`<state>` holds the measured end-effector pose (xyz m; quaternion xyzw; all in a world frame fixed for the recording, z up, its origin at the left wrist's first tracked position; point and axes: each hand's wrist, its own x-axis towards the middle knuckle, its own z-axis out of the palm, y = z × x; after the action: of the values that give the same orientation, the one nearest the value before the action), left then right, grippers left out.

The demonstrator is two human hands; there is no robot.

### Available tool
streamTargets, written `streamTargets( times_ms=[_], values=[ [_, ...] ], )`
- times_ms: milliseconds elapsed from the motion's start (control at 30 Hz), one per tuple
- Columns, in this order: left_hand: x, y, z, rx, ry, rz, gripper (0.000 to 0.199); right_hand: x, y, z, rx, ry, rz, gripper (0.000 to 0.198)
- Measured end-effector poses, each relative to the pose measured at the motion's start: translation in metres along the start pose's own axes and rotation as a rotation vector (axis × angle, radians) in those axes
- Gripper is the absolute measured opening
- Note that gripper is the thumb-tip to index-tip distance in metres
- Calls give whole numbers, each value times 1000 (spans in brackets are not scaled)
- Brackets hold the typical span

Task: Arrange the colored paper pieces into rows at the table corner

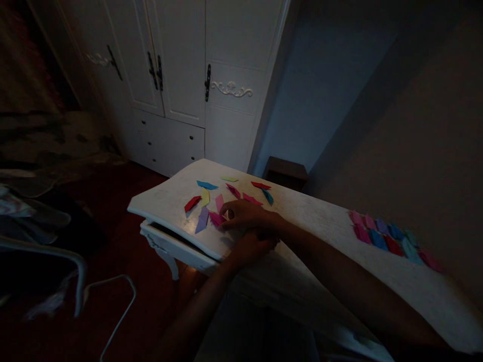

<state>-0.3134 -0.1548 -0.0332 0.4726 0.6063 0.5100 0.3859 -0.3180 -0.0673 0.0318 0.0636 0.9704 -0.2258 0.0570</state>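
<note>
Several folded paper pieces lie on the white table's left end. My right hand [243, 213] reaches across from the right with thumb and forefinger curled on a magenta folded paper piece [217, 219]. Just below it, my left hand [252, 247] rests near the table's front edge, its fingers partly hidden under my right wrist and in shadow. Around my right hand are a lilac piece [202, 220], a pale pink piece [219, 202], a yellow piece [205, 196], a red piece [192, 203] and a blue piece [207, 185].
Two rows of coloured folded papers [392, 239] stand farther right on the white table [302, 206]. A slightly open drawer [177, 244] is under its front left edge. Behind is a white wardrobe [181, 75]; a dark brown box-like cabinet [287, 171] sits by the wall.
</note>
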Motion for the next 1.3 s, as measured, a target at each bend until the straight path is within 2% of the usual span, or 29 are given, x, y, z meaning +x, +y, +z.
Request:
streamTargets(
  times_ms=[200, 367, 600, 933, 1000, 1100, 1200, 1300],
  values=[
    [-1, 1, -1, 66, 27, -17, 22, 7, 2, 5, -56, 1, 46, 42],
    [1, -4, 0, 73, 9, -13, 23, 7, 11, 9, 40, 20, 54, 40],
    [0, 3, 0, 88, -17, 35, 23, 5, 20, 14, 149, 72, 68, 41],
    [-1, -5, 1, 109, -60, 93, 29, -10, 16, 13, 318, 185, 14, 46],
    [-1, -4, 2, 84, -55, 121, 28, -14, 16, 13, 341, 239, -1, 47],
    [0, -2, 2, 20, -15, 159, 29, -25, 17, 10, 312, 404, -12, 46],
    [4, 0, 1, -31, 16, 123, 20, -39, 25, 5, 285, 557, -4, 45],
    [6, 4, 0, -49, 79, 96, 20, -59, 40, -1, 323, 663, 38, 47]
  ],
)
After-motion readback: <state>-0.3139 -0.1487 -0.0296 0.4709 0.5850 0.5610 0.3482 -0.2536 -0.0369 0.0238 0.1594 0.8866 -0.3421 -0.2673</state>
